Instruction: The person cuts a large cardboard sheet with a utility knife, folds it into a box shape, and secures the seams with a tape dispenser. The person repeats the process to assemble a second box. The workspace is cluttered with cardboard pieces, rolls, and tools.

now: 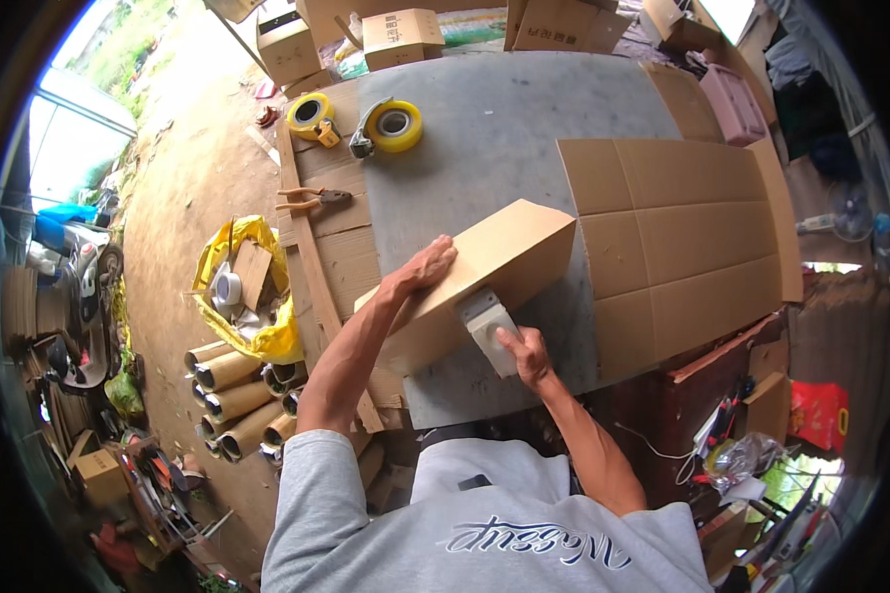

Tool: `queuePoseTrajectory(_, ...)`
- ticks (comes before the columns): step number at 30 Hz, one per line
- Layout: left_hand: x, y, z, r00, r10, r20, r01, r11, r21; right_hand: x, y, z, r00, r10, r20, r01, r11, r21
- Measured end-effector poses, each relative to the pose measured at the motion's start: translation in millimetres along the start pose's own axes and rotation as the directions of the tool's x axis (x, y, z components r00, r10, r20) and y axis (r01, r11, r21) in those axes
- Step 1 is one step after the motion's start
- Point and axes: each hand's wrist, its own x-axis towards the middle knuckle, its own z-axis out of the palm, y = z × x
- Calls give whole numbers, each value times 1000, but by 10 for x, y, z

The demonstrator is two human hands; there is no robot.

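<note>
A brown cardboard box (509, 242) stands slantwise on the grey tabletop in front of me. My left hand (429, 265) grips its upper left edge, with the fingers bent over the top. In my right hand (526, 358) is a pale block-shaped handheld device (490, 334), the thumb lying along its side. The device's darker end plate is up against the near side of the box, just below the top edge. What that plate does to the cardboard cannot be seen.
Flattened cardboard (677, 217) covers the table's right part. Two yellow tape rolls (398, 126) and orange-handled pliers (316, 200) lie at the left. A yellow bag (279, 336) and several cardboard tubes (235, 400) are on the floor at left. Boxes (402, 38) stand beyond the table.
</note>
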Motion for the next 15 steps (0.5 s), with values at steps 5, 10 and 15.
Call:
queuePoseTrajectory(5,-710,731,-13,994,74,-75,-72,997,24,74,-9,-64,998,-60,-16,58,993,-104)
queuePoseTrajectory(10,-1229,1192,67,920,-7,-392,123,955,271,32,-87,-10,993,-115,-21,114,992,-55)
queuePoseTrajectory(15,-1200,1189,137,871,-19,-491,192,933,304,-301,-100,-143,993,-115,6,115,988,-100)
